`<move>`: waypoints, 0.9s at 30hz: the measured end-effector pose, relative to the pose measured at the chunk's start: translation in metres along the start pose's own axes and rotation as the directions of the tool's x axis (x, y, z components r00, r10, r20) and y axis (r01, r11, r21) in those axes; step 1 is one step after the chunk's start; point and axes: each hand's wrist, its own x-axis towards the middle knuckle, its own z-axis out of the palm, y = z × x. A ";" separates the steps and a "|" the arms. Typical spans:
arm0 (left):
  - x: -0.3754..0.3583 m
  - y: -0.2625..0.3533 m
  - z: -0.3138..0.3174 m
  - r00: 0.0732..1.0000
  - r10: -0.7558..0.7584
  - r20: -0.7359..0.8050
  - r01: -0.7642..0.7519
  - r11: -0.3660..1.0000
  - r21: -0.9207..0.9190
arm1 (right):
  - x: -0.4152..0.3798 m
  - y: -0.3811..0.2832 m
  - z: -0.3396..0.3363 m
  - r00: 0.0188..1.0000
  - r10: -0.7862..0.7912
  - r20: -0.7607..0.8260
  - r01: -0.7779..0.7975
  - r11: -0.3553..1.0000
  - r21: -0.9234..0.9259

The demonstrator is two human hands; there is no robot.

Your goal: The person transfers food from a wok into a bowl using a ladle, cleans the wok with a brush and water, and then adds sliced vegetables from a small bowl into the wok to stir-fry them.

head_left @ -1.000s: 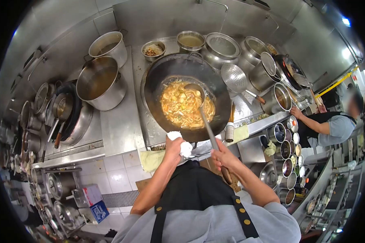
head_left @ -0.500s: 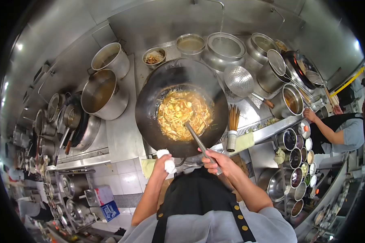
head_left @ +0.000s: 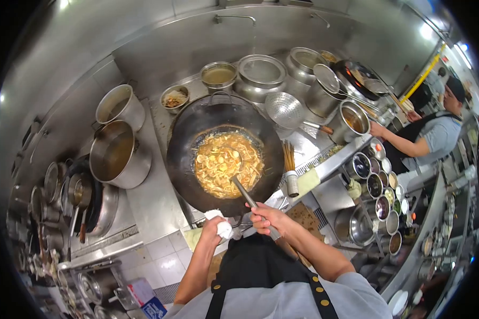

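A large black wok (head_left: 183,170) stands before me with a saucy mix of pale strips and yellow slices (head_left: 223,159) in its bowl. My right hand (head_left: 270,218) is closed around the metal handle of a ladle (head_left: 243,191), whose head sits in the food and is partly hidden by it. At the wok's near edge, my left hand (head_left: 212,229) grips a folded white cloth (head_left: 223,225). The cloth is right beside the wok's near handle.
Right of the wok are a perforated strainer (head_left: 285,109) and a bamboo brush (head_left: 291,178) in a metal holder. Tall pots (head_left: 141,167) stand left; lidded pots (head_left: 261,87) line the back. A co-worker (head_left: 436,138) stands at the right near several seasoning containers (head_left: 375,183).
My view has tilted and turned, so the wok appears further left and the co-worker's upper body shows. Water no longer visibly streams from the faucet. Both hands keep their holds.
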 end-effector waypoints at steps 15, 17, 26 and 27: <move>-0.099 -0.066 0.062 0.962 -0.178 0.209 0.089 0.923 0.375 | -0.188 0.170 -0.064 0.862 -0.490 -0.132 0.501 0.779 0.377; -0.134 -0.047 0.037 0.710 -0.215 0.670 -0.552 0.421 0.720 | -0.217 0.207 -0.041 0.826 -0.525 -0.203 0.563 0.773 0.291; -0.221 -0.225 0.212 0.783 -0.528 0.329 0.170 0.691 0.702 | -0.453 0.298 -0.102 0.549 -0.726 -0.414 0.830 0.532 0.167; -0.226 -0.249 0.220 0.730 -0.573 0.372 0.188 0.691 0.698 | -0.471 0.314 -0.111 0.517 -0.721 -0.461 0.847 0.509 0.153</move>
